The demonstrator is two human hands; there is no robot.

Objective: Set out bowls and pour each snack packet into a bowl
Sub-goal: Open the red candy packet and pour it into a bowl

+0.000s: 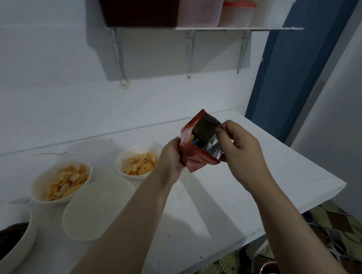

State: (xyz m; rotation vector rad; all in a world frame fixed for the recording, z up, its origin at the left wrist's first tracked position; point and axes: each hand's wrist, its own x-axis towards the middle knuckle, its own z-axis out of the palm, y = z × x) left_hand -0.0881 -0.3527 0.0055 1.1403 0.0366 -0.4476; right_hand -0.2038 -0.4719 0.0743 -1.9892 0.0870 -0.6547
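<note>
A red snack packet (199, 158) with a silver lining is held above the white table (280, 174), its torn top spread wide so coloured candies show inside. My left hand (172, 157) grips its left edge and my right hand (240, 153) pinches its right edge. An empty white bowl (96, 209) stands at the lower left of the packet. Two white bowls of orange crackers sit behind it, one bowl (60, 182) on the left and one bowl (138, 162) just left of my left hand. A fourth bowl (13, 241) with dark contents is cut off at the left edge.
A wall shelf (233, 28) with plastic containers hangs above the table. The table's right corner ends near a blue door frame (286, 71). Patterned floor (333, 230) shows below the table edge at the lower right.
</note>
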